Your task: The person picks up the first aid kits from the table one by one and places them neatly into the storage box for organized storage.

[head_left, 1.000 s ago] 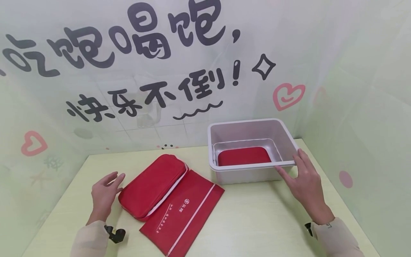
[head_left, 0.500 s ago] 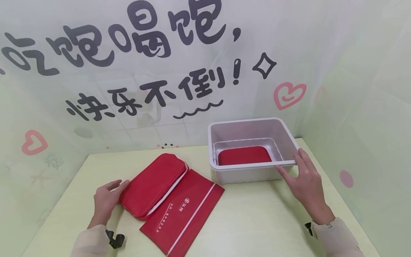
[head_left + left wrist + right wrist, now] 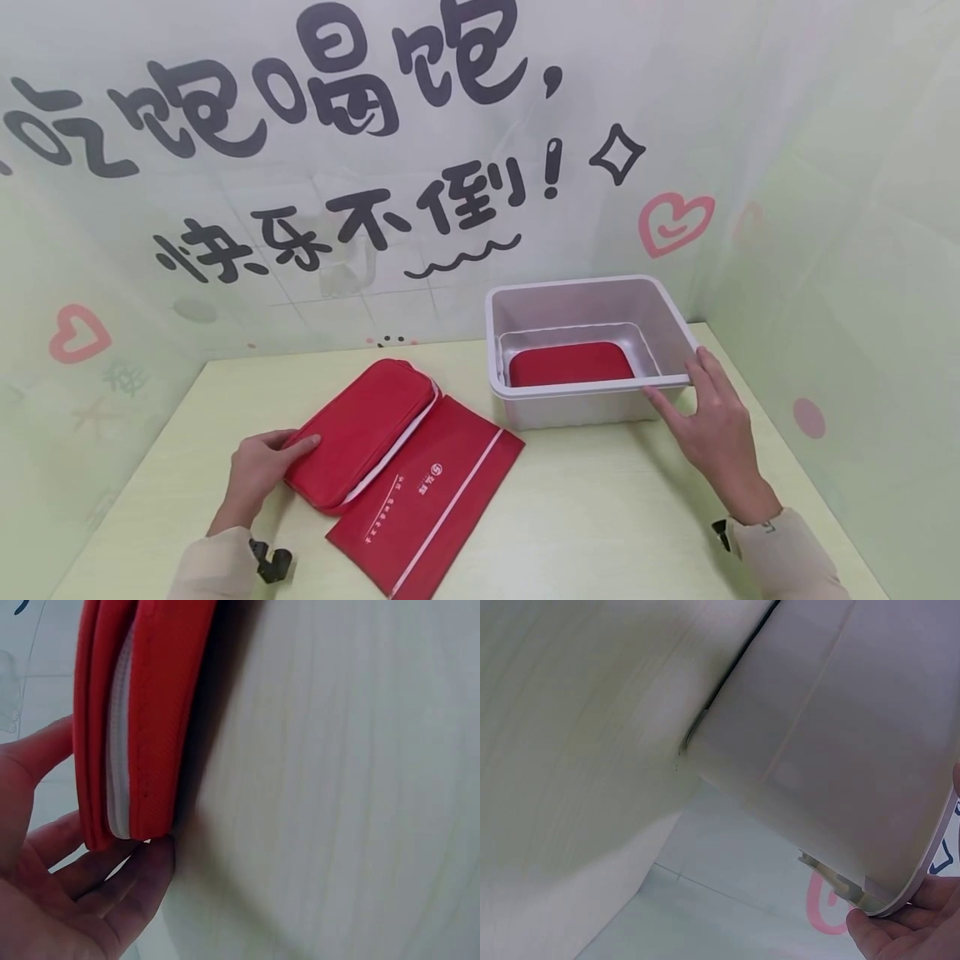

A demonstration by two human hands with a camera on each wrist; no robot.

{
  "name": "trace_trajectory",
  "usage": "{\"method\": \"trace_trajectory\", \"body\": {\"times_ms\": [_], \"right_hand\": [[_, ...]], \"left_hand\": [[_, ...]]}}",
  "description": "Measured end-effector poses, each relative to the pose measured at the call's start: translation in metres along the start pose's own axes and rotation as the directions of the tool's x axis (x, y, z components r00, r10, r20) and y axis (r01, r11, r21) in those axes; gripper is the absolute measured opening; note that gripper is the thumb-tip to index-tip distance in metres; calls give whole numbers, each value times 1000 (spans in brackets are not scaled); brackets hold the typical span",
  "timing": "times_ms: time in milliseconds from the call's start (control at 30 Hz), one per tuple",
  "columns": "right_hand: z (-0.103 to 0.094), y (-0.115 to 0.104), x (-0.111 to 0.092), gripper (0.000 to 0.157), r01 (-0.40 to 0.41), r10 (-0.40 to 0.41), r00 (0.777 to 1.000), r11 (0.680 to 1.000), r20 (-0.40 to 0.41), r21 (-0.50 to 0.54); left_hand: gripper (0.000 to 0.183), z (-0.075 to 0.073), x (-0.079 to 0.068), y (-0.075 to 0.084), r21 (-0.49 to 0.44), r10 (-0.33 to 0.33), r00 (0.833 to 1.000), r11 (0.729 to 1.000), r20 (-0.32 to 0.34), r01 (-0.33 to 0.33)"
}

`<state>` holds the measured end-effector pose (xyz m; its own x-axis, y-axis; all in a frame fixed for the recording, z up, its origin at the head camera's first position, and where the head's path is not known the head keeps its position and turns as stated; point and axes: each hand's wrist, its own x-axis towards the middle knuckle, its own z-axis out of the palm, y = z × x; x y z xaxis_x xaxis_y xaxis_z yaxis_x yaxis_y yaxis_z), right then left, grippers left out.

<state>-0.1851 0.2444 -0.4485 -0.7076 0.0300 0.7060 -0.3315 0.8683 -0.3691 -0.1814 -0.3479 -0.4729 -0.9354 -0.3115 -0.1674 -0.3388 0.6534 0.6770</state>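
A red zippered case with a white zipper lies at a slant on the left of the table. My left hand holds its near-left corner, thumb on top and fingers below. In the left wrist view the zipper edge of the case shows beside the fingers. On the right stands a light grey plastic bin. My right hand grips the bin's near-right rim corner, with the thumb at the front edge. Another red, rounded flat item lies inside the bin, partly hidden by the front rim.
A flat red pouch with white print and a white stripe lies beside the case, its edge against or under it. The pale wooden table is enclosed by printed wall sheets at the back and sides.
My left hand has moved right, from beside the red zippered case onto its corner, and now holds it. My right hand and the bin have stayed in place.
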Motion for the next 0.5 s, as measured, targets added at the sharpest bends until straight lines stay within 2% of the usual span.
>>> {"method": "trace_trajectory", "body": {"times_ms": [200,500], "right_hand": [[1,1,-1,68,-7,7,1000,1000,0,4],[2,2,-1,69,-8,8,1000,1000,-6,3]], "left_hand": [[72,0,2,-1,7,13,1000,1000,23,-14],[63,1,3,0,-13,38,999,999,18,-37]]}}
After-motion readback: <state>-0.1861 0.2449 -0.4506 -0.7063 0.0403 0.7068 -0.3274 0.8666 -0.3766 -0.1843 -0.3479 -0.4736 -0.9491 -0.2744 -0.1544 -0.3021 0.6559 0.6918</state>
